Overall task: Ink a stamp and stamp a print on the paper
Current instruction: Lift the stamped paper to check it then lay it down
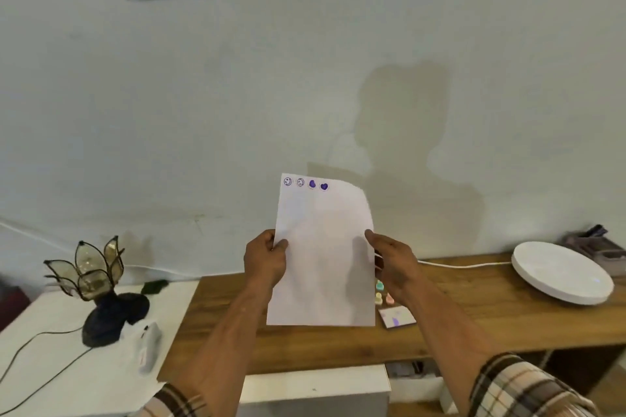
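Note:
I hold a white sheet of paper upright above the wooden table. Along its top edge runs a row of several purple prints: smiley faces and hearts. My left hand pinches the sheet's left edge and my right hand grips its right edge. Small pastel stamps stand on the table just right of the sheet, partly hidden by my right hand. In front of them lies an ink pad with a purple smear.
A white round disc with a cable rests at the table's right end, a dark box behind it. On the white surface at left stand a petal-shaped lamp and a small white bottle. The wall is close behind.

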{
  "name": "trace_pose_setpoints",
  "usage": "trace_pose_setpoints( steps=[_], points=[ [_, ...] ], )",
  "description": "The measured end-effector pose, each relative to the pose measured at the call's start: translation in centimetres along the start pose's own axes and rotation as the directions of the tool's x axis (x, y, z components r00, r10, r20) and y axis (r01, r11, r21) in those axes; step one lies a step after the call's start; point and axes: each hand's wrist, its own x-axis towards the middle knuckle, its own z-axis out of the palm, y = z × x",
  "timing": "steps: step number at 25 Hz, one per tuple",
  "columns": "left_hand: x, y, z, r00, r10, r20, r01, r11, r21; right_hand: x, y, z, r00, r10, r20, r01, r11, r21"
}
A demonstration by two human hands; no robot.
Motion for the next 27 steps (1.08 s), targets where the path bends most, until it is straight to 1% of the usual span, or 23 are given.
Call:
trace_pose_setpoints(
  steps=[2,4,10,13,17,27],
  points=[
    [-0.8,2.5,-1.1,0.999,0.051,-0.008,-0.051,0.996,-0.071,-1.3,-2.1,0.5,0.992,-0.125,-0.026,0.124,0.992,-0.031],
    [-1.4,4.9,-1.9,0.997,0.07,-0.012,-0.071,0.989,-0.133,-2.5,-4.5,1.0,0.972,-0.229,-0.055,0.225,0.972,-0.064],
    [-2.5,8.9,-3.1,0.997,0.063,-0.04,-0.072,0.958,-0.276,-5.0,-9.6,2.2,0.929,-0.352,-0.112,0.341,0.934,-0.109],
    [-3.0,9.6,-3.7,0.997,0.064,-0.043,-0.074,0.941,-0.331,-5.6,-10.6,2.5,0.914,-0.39,-0.114,0.381,0.92,-0.09],
    [-2.9,9.8,-4.3,0.997,0.061,-0.042,-0.072,0.932,-0.354,-5.5,-11.0,2.5,0.906,-0.404,-0.13,0.399,0.915,-0.061],
    [-2.2,10.7,-4.6,0.997,0.074,-0.024,-0.078,0.936,-0.343,-5.5,-12.2,2.9,0.903,-0.396,-0.165,0.402,0.916,0.006]
  ],
)
